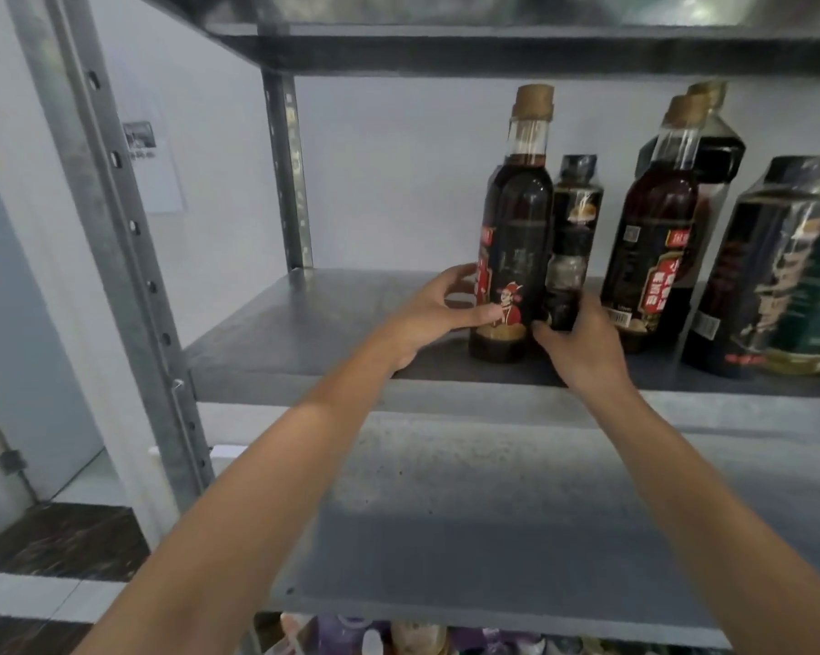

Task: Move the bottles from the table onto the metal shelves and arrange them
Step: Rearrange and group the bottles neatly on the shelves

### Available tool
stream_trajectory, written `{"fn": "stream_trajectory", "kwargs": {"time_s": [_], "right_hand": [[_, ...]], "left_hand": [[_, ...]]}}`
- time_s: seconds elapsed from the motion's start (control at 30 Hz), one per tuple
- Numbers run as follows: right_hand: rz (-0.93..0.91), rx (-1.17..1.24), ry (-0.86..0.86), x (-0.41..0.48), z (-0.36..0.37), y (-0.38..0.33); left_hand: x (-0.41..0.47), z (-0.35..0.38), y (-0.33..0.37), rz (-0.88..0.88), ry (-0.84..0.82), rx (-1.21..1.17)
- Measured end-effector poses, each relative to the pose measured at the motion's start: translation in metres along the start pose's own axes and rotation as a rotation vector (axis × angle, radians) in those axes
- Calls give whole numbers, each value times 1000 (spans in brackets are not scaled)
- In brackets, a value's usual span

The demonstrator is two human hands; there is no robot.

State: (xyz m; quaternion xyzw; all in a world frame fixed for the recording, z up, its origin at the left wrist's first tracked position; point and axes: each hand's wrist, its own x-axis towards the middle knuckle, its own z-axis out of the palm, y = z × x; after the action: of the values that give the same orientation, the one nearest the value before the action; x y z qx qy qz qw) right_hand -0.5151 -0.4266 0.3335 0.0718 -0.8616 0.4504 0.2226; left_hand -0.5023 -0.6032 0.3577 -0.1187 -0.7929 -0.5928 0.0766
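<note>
A tall dark bottle with a tan cap and a red figure on its label [517, 238] stands upright on the grey metal shelf [304, 319]. My left hand [439, 314] curls round its lower left side, thumb across the front. Right beside it stands a shorter dark bottle with a black cap [571, 229]. My right hand [583, 338] grips the base of that shorter bottle. Further right stand two more tan-capped dark bottles [654, 229] and a large dark and green bottle [786, 276].
The shelf's left half is bare metal. A lower grey shelf [493, 512] juts out towards me, with bottle tops [375, 638] showing beneath it. A perforated steel upright [129, 257] runs down at left. An upper shelf [493, 44] hangs overhead. A white wall lies behind.
</note>
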Motion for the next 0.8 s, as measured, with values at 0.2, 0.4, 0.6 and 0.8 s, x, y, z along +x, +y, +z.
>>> {"fn": "stream_trajectory", "kwargs": {"time_s": [0.2,0.4,0.6,0.8], "right_hand": [[18,50,-58,6,4,1],[55,202,-295,6,-9,7],[5,278,-426,-5,-12,-3],[-40,319,-532,-9,23,-36]], "left_hand": [[0,0,-2,107,-26,176],[-10,-2,0,135,15,278],[-22,-33,-10,112,157,347],[-24,-83,-26,28,319,426]]}}
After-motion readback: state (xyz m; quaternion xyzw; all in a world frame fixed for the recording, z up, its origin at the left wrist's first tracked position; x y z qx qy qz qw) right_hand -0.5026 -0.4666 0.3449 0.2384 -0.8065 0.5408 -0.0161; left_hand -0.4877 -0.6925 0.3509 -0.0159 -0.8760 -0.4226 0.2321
